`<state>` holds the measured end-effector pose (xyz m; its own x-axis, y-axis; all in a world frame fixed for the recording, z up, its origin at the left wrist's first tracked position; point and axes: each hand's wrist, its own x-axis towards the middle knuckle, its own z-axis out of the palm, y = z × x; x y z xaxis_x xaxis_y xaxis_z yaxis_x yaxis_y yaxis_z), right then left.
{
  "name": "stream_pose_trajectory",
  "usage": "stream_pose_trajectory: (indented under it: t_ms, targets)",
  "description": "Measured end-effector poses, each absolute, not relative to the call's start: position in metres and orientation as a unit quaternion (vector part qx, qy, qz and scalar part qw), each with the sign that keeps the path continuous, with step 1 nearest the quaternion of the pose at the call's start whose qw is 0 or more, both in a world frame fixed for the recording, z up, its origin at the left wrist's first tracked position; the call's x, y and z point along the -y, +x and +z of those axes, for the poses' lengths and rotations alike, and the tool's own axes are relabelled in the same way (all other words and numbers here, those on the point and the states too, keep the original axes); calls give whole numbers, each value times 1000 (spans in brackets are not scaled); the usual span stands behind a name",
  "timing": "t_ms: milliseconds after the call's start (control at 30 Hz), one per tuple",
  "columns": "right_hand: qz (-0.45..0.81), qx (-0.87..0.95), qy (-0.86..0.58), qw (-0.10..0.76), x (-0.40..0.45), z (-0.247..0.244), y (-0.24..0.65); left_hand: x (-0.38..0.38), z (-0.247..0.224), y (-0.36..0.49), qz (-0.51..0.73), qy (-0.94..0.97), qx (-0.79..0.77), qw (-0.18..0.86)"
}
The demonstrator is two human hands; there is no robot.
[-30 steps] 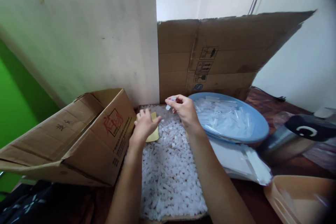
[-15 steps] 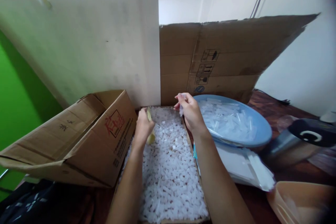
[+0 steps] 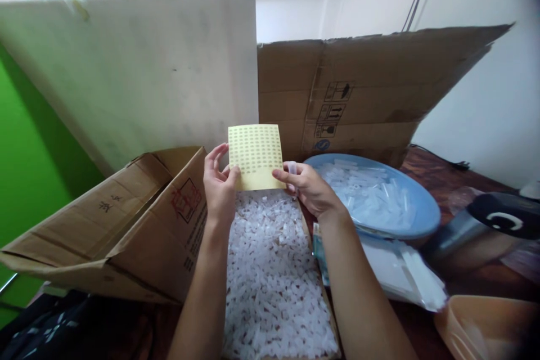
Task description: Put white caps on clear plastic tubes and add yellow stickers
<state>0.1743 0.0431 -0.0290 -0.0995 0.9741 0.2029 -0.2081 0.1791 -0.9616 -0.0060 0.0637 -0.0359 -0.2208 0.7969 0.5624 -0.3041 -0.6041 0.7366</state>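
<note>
My left hand (image 3: 219,188) holds a yellow sticker sheet (image 3: 255,156) upright by its lower left corner, its face dotted with rows of small labels. My right hand (image 3: 310,190) touches the sheet's lower right edge with the index finger while it holds a small clear plastic tube (image 3: 292,169) in its fingers. Both hands hover above a shallow cardboard tray (image 3: 324,297) filled with many small white plastic pieces (image 3: 270,270).
An open cardboard box (image 3: 126,225) lies on its side at left. A blue basin (image 3: 415,225) with clear tubes sits at right, before a cardboard sheet (image 3: 358,90) and a white board (image 3: 139,67). A dark metal flask (image 3: 481,225), plastic bags (image 3: 396,267) and a beige tray (image 3: 489,323) lie right.
My left hand lifted the yellow sheet off the white pieces and turned it upright. My right hand moved left with the tube and touched the sheet's edge.
</note>
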Motion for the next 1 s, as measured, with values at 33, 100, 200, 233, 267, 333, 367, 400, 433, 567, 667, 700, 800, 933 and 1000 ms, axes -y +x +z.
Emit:
stream_pose_trajectory:
  t_ms: [33, 100, 200, 233, 267, 333, 367, 400, 433, 567, 667, 700, 800, 933, 1000]
  targets:
    - [537, 527, -358, 554, -41, -28, 173, -64, -36, -5, 741, 502, -241, 375]
    - [553, 531, -343, 543, -38, -27, 169, -63, -34, -5, 739, 510, -229, 376]
    - [566, 539, -323, 534, -36, -26, 165, -59, -30, -6, 727, 545, -231, 349]
    - [567, 541, -317, 534, -35, -26, 164, -57, -28, -7, 720, 562, -243, 325]
    - [566, 542, -312, 537, -34, -25, 163, -55, -26, -8, 711, 582, -260, 296]
    - [562, 544, -305, 544, -33, -25, 163, -50, -22, -11, 684, 627, -297, 226]
    - [559, 544, -304, 547, -32, -24, 163, -48, -20, -12, 666, 650, -310, 193]
    - [556, 543, -304, 551, -32, -24, 163, -47, -19, -12, 647, 672, -317, 168]
    - [553, 542, -304, 555, -32, -24, 162, -46, -18, -12, 631, 691, -318, 150]
    - [535, 533, -314, 575, -33, -25, 160, -47, -20, -9, 621, 707, -304, 148]
    - [522, 530, -328, 583, -37, -28, 158, -49, -23, -7, 638, 685, -309, 166]
    - [518, 529, -332, 584, -39, -29, 158, -50, -25, -6, 642, 680, -314, 167]
    - [505, 530, -343, 589, -44, -33, 156, -51, -28, -6, 638, 670, -344, 161]
    - [484, 533, -355, 596, -50, -38, 154, -51, -30, -6, 642, 657, -354, 179]
    - [475, 534, -361, 599, -51, -39, 154, -51, -31, -5, 650, 648, -346, 198]
